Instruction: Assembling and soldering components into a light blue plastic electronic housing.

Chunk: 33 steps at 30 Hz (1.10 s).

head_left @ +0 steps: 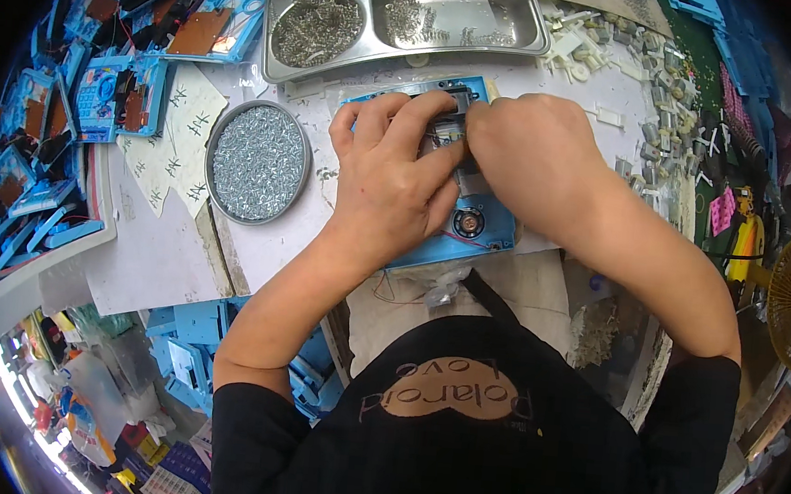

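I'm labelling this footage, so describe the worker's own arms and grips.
Both arms wear short, plain black sleeves, left and right, ending near the elbows. The forearms, left and right, are bare. The left grip and right grip are ungloved human hands; no watch, bracelet or cable shows on either wrist.

From here I see dark lettering (462,401) on the tan patch (459,385) of the black shirt (490,468), upside down. On the pale paper (198,101) upon the bench (161,270), black marks (172,166) are repeated several times.
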### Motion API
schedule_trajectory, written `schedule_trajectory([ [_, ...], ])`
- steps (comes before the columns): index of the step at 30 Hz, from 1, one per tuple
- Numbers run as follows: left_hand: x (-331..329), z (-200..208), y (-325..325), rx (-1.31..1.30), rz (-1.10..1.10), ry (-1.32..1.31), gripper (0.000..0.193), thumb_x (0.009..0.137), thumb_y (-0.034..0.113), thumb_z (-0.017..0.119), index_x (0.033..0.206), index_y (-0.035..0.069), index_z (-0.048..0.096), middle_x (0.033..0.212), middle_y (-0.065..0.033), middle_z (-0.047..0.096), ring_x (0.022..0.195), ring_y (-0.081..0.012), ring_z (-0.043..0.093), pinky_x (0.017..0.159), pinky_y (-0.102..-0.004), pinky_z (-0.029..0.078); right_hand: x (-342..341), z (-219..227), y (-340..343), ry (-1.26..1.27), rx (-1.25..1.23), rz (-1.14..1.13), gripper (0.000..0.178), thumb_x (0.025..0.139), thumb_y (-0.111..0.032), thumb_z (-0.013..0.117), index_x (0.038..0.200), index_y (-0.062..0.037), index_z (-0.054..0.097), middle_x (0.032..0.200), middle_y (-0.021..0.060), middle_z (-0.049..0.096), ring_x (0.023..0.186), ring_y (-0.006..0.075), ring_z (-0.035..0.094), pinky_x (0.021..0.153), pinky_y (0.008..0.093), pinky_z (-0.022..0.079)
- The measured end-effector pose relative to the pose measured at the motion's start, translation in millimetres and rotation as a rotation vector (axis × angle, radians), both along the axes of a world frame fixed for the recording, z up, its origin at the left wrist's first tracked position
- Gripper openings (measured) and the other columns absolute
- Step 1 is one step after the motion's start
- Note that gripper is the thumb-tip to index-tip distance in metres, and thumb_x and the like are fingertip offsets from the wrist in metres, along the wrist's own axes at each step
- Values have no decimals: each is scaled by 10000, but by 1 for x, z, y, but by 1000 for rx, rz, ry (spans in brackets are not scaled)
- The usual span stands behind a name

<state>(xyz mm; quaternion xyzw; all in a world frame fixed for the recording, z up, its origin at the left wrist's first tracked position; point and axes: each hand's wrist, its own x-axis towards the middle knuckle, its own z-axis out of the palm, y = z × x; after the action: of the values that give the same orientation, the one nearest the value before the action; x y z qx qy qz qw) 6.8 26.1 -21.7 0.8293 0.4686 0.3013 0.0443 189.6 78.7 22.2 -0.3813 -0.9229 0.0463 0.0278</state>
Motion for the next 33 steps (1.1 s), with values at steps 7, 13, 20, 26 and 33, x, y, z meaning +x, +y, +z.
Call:
schedule_trajectory([
  [7,0,2,0,-29,-5,-3,341,674,144,728,1012,132,773,1297,-82,603,1165,-319,522,1020,-496,326,27,-7,38,324,-848,-336,172,795,-160,732,754,3,693,636,126,650,577,222,648,573,352,506],
  [13,7,5,3,-25,14,18,349,674,130,703,1017,130,767,1293,-97,605,1158,-327,518,1017,-503,329,47,-11,35,460,-715,-336,235,826,-235,758,896,-13,727,773,94,723,683,174,681,635,358,537],
  [20,8,10,2,-50,20,41,381,656,120,678,1025,129,773,1299,-136,595,1131,-355,508,1018,-498,347,279,-50,308,855,157,-1261,603,799,-377,840,1142,92,677,964,170,740,759,229,719,679,371,597],
  [26,1,4,3,-86,10,-33,428,648,154,721,1073,173,771,1293,-83,619,1098,-330,524,950,-490,395,408,-134,389,1285,-77,-1505,404,864,-283,799,1017,55,641,874,137,740,694,234,701,632,351,565],
  [33,-7,9,4,-70,22,-100,205,672,153,753,874,132,725,1227,-83,619,1134,-316,525,950,-487,353,366,-33,330,1551,348,-1228,452,730,-8,872,1049,92,567,834,180,684,599,228,651,485,341,508],
])
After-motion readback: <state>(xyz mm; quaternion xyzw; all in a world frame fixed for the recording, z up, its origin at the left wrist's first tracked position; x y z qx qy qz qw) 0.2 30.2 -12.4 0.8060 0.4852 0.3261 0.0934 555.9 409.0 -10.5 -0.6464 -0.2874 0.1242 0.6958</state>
